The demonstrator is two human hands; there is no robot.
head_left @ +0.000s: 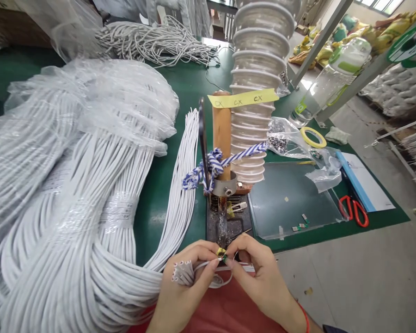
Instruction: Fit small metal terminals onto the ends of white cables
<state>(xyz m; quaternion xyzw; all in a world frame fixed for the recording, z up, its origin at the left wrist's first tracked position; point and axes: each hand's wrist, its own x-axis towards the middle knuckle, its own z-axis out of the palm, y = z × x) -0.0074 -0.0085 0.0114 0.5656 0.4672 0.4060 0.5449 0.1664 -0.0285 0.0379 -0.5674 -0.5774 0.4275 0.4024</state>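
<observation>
At the bottom centre, my left hand (185,282) is closed round a bundle of white cables (183,273), with one cable end pinched between thumb and index finger. My right hand (258,275) is closed in a pinch beside it, its fingertips at a small green part (224,258) by the cable end. Just above the fingertips stands the dark metal tip of a soldering iron (222,226), mounted upright with its orange-brown handle (222,134) up. A blue-and-white cord (211,169) is knotted around the handle.
Large bundles of white cable (72,240) fill the left side. Behind the iron rises a ribbed clear hose (256,92). On the right are a mat (291,199) with small green parts, red-handled scissors (355,212), yellow tape (313,138) and a bottle (329,83).
</observation>
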